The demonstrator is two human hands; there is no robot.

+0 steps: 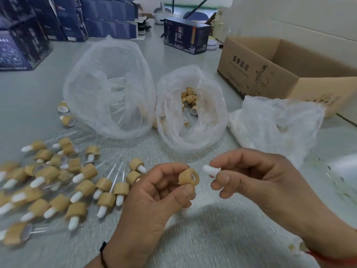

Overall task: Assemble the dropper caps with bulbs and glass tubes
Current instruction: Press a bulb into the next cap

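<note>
A pale grey table (29, 97) carries a heap of finished droppers (58, 188) at the left, two open plastic bags (108, 88) mid-table, a crumpled bag (274, 124) right, a cardboard carton (286, 74) and dark blue boxes (186, 35) behind.

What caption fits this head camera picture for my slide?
Left hand holds a bamboo-coloured cap, right hand a white bulb, beside finished droppers.

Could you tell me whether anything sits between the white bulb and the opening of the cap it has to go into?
Nothing visible does. The right hand pinches the white bulb, its tip facing the cap held by the left hand, with only open air between them.
</note>
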